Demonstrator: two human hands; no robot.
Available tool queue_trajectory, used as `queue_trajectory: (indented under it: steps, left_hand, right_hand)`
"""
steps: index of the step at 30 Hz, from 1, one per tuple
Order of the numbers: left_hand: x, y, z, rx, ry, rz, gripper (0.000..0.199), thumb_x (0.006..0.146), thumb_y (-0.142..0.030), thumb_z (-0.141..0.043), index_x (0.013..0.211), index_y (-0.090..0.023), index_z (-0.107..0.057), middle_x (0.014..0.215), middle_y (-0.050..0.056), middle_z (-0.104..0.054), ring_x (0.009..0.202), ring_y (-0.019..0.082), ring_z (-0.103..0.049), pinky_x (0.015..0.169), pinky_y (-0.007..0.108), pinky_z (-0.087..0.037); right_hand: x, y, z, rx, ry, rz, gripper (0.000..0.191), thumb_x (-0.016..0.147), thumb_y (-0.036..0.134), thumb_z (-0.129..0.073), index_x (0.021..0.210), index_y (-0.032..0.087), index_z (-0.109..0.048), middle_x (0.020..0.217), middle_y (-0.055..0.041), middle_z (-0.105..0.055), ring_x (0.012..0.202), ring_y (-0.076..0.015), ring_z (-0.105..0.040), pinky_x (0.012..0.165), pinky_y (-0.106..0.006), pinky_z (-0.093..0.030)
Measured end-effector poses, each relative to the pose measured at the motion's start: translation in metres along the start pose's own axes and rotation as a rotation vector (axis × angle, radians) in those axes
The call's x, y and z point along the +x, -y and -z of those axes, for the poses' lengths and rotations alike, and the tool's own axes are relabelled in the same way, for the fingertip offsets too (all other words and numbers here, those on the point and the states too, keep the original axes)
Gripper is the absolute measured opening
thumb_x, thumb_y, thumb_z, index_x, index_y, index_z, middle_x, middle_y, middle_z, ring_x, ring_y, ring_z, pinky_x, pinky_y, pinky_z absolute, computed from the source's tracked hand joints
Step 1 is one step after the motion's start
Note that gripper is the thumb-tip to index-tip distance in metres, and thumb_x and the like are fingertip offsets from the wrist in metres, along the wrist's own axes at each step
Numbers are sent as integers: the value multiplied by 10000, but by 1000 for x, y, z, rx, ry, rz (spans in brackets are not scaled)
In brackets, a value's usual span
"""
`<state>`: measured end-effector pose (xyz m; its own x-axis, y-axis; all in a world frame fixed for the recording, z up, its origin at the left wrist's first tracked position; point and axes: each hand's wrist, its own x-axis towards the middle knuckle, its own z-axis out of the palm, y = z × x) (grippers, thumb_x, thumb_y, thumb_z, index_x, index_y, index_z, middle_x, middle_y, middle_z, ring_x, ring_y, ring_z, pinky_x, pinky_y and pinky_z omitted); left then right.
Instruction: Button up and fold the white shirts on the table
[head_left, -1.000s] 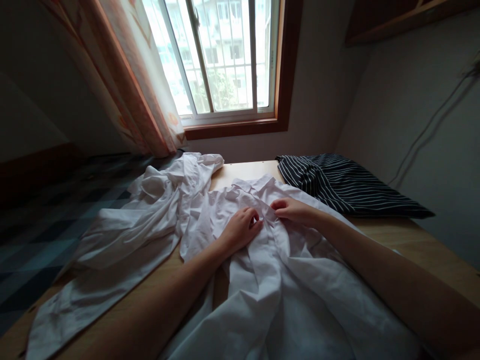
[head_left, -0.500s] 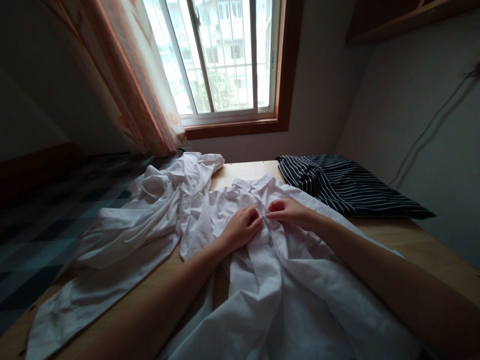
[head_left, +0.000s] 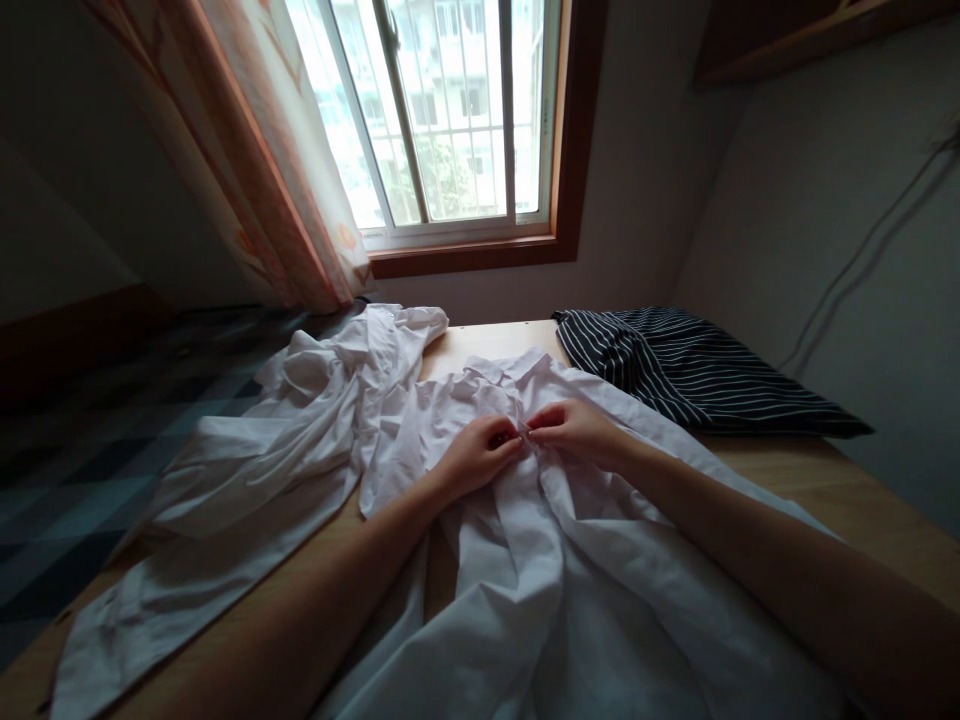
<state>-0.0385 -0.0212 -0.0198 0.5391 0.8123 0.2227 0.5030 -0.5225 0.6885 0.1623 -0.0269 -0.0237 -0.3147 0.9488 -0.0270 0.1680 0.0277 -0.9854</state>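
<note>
A white collared shirt [head_left: 517,560] lies spread on the wooden table [head_left: 495,342], its collar toward the window and its lower part rumpled toward me. My left hand [head_left: 484,450] pinches the shirt's front edge near the chest, fingers closed. Opposite it, my right hand [head_left: 566,430] also pinches the cloth at the front opening, thumb and fingertips pressed together. The fingertips of both hands almost meet. Any button between them is too small to make out.
A second white shirt [head_left: 300,440] lies crumpled at the left, one sleeve reaching toward me. At the back right is a folded black cloth with white stripes [head_left: 675,370]. A checked bedspread [head_left: 90,450] extends on the left. Behind are a window [head_left: 450,110] and a curtain [head_left: 262,170].
My right hand has shifted slightly left, and my left hand slightly down. The fingertips are closer together on the shirt front. The other garments have stayed put.
</note>
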Motion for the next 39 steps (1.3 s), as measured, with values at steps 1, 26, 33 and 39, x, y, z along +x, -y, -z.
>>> queue_trajectory:
  steps: [1,26,33,39]
  left_hand:
    - [0,2,2,-38,13,11,198,840,-346,-604,763,-175,-664,746,4,-637,704,146,-558,652,251,-417]
    - [-1,-5,-3,89,-57,91,211,771,-347,-662,665,-166,-685,670,7,-613,664,144,-530,633,253,-392]
    - [-1,-7,1,-47,-25,126,269,773,-405,-640,668,-162,-687,647,-3,-619,622,134,-529,595,241,-393]
    - [-2,-7,1,-74,-29,147,283,774,-427,-643,706,-160,-707,661,1,-642,632,136,-540,581,232,-397]
  right_hand:
    - [0,0,0,7,3,-2,233,637,276,-748,809,127,-796,734,-51,-736,648,-140,-587,601,-240,-430]
    - [-8,18,-3,-383,-163,107,83,720,211,-693,753,150,-738,726,-44,-726,657,-163,-616,587,-247,-429]
    - [-9,9,-21,-652,-204,261,73,708,103,-678,719,170,-704,748,-49,-711,698,-159,-595,661,-258,-416]
    - [-5,5,-13,-459,-126,156,59,729,170,-690,764,154,-735,748,-44,-722,692,-162,-623,622,-243,-425]
